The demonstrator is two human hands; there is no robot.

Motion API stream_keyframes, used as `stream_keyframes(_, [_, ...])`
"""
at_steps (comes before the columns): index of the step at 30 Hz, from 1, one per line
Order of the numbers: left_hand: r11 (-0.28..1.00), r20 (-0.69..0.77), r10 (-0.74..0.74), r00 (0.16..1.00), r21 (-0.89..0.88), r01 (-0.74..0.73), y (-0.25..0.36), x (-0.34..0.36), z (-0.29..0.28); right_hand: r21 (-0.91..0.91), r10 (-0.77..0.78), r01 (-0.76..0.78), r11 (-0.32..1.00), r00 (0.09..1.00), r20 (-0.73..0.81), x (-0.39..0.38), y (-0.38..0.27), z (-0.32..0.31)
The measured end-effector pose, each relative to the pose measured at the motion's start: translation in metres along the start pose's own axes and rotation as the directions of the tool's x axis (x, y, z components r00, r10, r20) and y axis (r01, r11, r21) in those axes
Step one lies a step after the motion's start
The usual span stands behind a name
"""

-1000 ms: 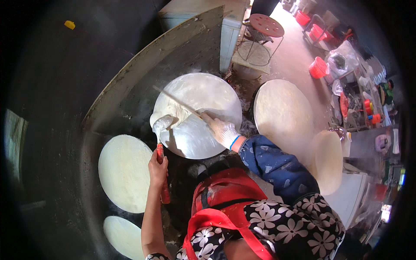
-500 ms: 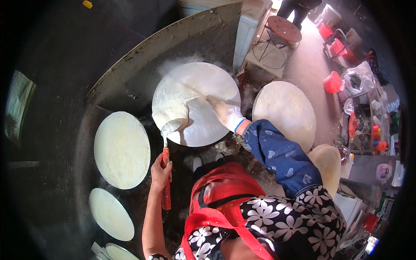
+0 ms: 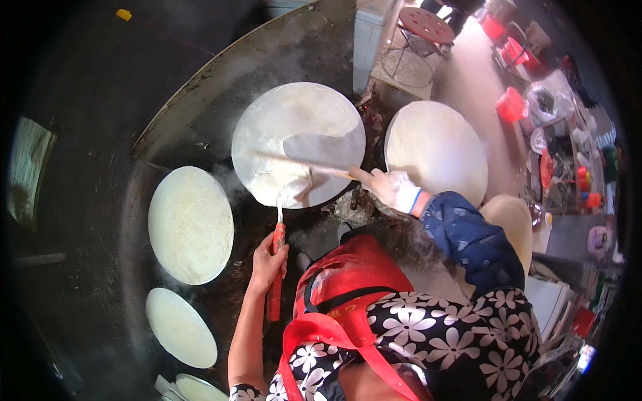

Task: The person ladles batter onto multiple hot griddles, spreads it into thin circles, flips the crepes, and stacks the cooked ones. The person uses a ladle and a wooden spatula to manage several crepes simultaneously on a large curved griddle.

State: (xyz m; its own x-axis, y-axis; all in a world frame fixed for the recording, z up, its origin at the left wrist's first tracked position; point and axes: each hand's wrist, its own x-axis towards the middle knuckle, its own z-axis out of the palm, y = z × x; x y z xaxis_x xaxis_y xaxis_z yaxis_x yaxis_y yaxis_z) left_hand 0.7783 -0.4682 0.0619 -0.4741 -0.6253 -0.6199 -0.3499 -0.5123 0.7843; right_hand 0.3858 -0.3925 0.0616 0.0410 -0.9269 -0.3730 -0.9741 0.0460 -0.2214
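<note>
In front of me is a round griddle (image 3: 328, 146) with pale wet batter (image 3: 264, 175) spread over most of it, and a greyer patch right of centre. My left hand (image 3: 269, 259), bare, is closed round the red handle of a ladle (image 3: 293, 192). The ladle's batter-coated bowl is over the griddle's near edge. My right hand (image 3: 391, 189), in a white glove, grips the end of a thin wooden batter spreader (image 3: 304, 161). Its long blade reaches leftward across the griddle's middle, over the batter; whether it touches all along I cannot tell.
A second griddle (image 3: 435, 150) stands to the right, a tan one (image 3: 509, 224) nearer. Two more with pale rounds (image 3: 190, 224) (image 3: 180, 327) lie left. A curved metal wall (image 3: 221, 73) rises behind. A stool (image 3: 426, 27) and red tubs (image 3: 511, 105) are at the far right.
The spreader has swung and its grip end has moved right and nearer with my right hand. My left hand has shifted the ladle to the right, and its bowl is now amid the batter.
</note>
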Motion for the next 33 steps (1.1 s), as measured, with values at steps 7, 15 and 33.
stream_keyframes(7, [0.908, -0.141, 0.322, 0.936, -0.236, -0.347, 0.038, 0.036, -0.016, 0.604, 0.313, 0.029, 0.796, 0.835, -0.452, 0.065, -0.184, 0.114])
stream_keyframes(15, [0.801, -0.166, 0.253, 0.953, -0.516, -0.302, 0.065, -0.026, -0.091, 0.547, 0.476, -0.355, 0.758, 0.875, -0.091, 0.043, -0.290, 0.134])
stream_keyframes(33, [0.829, 0.096, 0.013, 0.995, -0.558, 0.043, -0.001, -0.059, -0.122, 0.501, 0.426, -0.226, 0.835, 0.842, -0.330, -0.027, -0.295, 0.163])
